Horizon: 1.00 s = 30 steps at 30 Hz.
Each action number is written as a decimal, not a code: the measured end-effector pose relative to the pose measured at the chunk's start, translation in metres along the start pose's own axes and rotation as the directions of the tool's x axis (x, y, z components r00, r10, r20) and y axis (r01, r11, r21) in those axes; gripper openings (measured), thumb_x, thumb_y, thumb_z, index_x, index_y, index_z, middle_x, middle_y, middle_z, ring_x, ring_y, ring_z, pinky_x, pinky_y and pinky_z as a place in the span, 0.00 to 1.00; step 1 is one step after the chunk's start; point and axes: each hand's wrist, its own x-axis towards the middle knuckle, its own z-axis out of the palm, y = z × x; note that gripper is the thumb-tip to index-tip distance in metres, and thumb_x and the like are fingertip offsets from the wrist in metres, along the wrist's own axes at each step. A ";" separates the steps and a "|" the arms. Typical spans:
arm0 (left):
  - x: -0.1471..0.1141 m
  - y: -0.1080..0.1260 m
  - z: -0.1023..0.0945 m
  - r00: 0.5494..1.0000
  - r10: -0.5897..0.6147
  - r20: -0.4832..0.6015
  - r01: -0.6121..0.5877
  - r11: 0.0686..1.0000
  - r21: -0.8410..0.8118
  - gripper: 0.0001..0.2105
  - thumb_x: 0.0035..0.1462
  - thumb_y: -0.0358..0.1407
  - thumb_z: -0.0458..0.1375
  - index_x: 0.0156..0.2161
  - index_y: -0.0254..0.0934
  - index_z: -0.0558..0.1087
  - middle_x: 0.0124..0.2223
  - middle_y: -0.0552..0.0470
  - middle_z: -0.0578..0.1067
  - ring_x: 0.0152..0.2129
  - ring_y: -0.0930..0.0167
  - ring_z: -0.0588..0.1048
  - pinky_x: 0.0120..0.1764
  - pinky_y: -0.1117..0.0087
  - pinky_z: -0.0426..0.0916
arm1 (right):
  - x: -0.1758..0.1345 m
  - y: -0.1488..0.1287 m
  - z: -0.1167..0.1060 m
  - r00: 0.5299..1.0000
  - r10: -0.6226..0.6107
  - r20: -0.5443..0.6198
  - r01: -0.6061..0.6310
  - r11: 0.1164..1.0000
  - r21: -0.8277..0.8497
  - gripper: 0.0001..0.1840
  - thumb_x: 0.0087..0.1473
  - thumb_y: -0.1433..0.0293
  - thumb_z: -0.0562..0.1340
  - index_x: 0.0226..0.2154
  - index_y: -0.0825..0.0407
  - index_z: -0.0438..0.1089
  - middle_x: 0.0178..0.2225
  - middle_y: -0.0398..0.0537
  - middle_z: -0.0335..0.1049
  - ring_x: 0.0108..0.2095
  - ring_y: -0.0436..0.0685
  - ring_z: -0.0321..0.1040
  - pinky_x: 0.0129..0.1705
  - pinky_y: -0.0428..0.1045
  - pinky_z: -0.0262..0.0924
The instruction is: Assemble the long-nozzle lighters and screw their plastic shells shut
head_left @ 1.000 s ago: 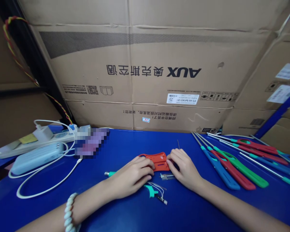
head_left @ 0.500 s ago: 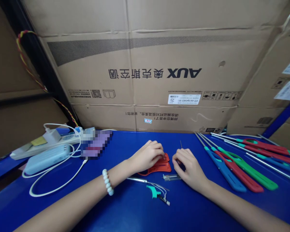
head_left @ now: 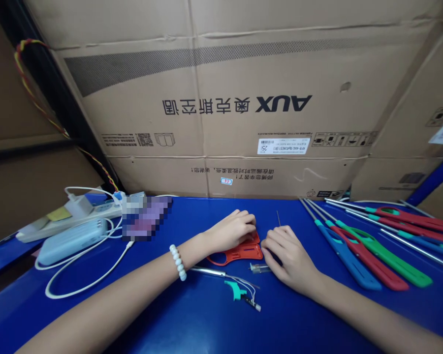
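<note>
My left hand (head_left: 237, 230) has its fingers bent down over an orange-red lighter casing (head_left: 243, 251), whose parts lie together on the blue table; the fingertips are hidden. Just to the right, my right hand (head_left: 290, 255) is closed, with a thin metal rod (head_left: 278, 218) sticking up from behind its fingers. Its other end is hidden in the hand. A clear fuel tank (head_left: 259, 268) lies partly under the right hand. Nearer to me rest a metal lighter tube (head_left: 208, 271) with white wires, a teal trigger (head_left: 237, 290) and a small black igniter (head_left: 251, 303).
Several long-necked lighters in blue (head_left: 349, 255), red (head_left: 372, 258) and green (head_left: 395, 260) lie at right. At left are a power strip (head_left: 107, 216), a light blue power bank (head_left: 72, 242) and looped white cable (head_left: 84, 295). A cardboard wall (head_left: 221, 73) stands behind.
My left hand has moved slightly right and up over the orange-red casing. My right hand stays almost in place, and the whole view has shifted a little.
</note>
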 end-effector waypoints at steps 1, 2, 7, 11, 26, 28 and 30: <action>0.001 0.001 -0.001 1.000 -0.008 -0.005 0.008 1.000 -0.018 0.06 0.61 0.26 0.53 0.35 0.36 0.71 0.40 0.51 0.70 0.38 0.67 0.65 0.42 0.67 0.57 | 0.001 0.000 -0.002 1.000 -0.013 0.007 0.013 1.000 -0.010 0.14 0.61 0.75 0.49 0.28 0.54 0.65 0.26 0.48 0.61 0.29 0.55 0.54 0.36 0.53 0.51; 0.001 0.002 -0.002 1.000 -0.021 -0.014 0.021 0.999 -0.039 0.06 0.62 0.26 0.53 0.35 0.36 0.70 0.39 0.51 0.70 0.38 0.67 0.65 0.42 0.67 0.57 | 0.001 0.000 -0.003 0.999 -0.029 0.017 0.030 0.999 -0.018 0.14 0.61 0.75 0.49 0.29 0.54 0.66 0.26 0.48 0.61 0.29 0.55 0.54 0.36 0.53 0.51; -0.008 0.015 -0.014 0.984 -0.156 -0.090 0.140 0.976 -0.165 0.07 0.65 0.28 0.46 0.35 0.37 0.64 0.37 0.52 0.68 0.36 0.68 0.64 0.42 0.66 0.58 | 0.003 -0.005 -0.010 0.984 -0.141 0.111 0.144 0.989 -0.020 0.12 0.59 0.74 0.50 0.30 0.54 0.68 0.29 0.51 0.64 0.31 0.57 0.55 0.35 0.53 0.51; -0.029 0.031 -0.021 0.958 -0.265 -0.110 0.225 0.932 -0.286 0.10 0.68 0.32 0.39 0.35 0.38 0.59 0.36 0.53 0.66 0.33 0.70 0.64 0.41 0.68 0.60 | 0.002 -0.009 -0.011 0.968 -0.183 0.170 0.187 0.982 -0.008 0.10 0.57 0.73 0.52 0.30 0.55 0.68 0.30 0.51 0.64 0.33 0.58 0.55 0.37 0.54 0.52; -0.064 0.060 -0.021 0.923 -0.381 -0.053 0.262 0.724 -0.638 0.13 0.68 0.38 0.39 0.33 0.38 0.58 0.33 0.54 0.63 0.30 0.71 0.61 0.37 0.70 0.58 | -0.001 -0.018 -0.005 0.986 -0.159 -0.048 0.161 0.986 0.050 0.07 0.62 0.71 0.52 0.40 0.55 0.63 0.37 0.56 0.67 0.36 0.58 0.63 0.37 0.53 0.62; -0.065 0.062 -0.020 0.924 -0.378 -0.058 0.250 0.711 -0.657 0.13 0.68 0.38 0.39 0.33 0.38 0.58 0.33 0.55 0.62 0.30 0.72 0.61 0.36 0.71 0.58 | -0.002 -0.022 -0.002 0.993 -0.100 -0.068 0.110 0.980 0.164 0.06 0.63 0.72 0.51 0.42 0.53 0.60 0.37 0.54 0.68 0.36 0.57 0.65 0.37 0.52 0.63; -0.065 0.065 -0.019 0.927 -0.371 -0.054 0.242 0.703 -0.669 0.12 0.68 0.38 0.40 0.33 0.38 0.59 0.32 0.55 0.63 0.29 0.72 0.61 0.35 0.71 0.58 | -0.003 -0.027 0.001 0.996 0.005 -0.084 0.019 0.961 0.276 0.05 0.63 0.73 0.49 0.42 0.52 0.57 0.34 0.50 0.67 0.33 0.55 0.65 0.35 0.50 0.64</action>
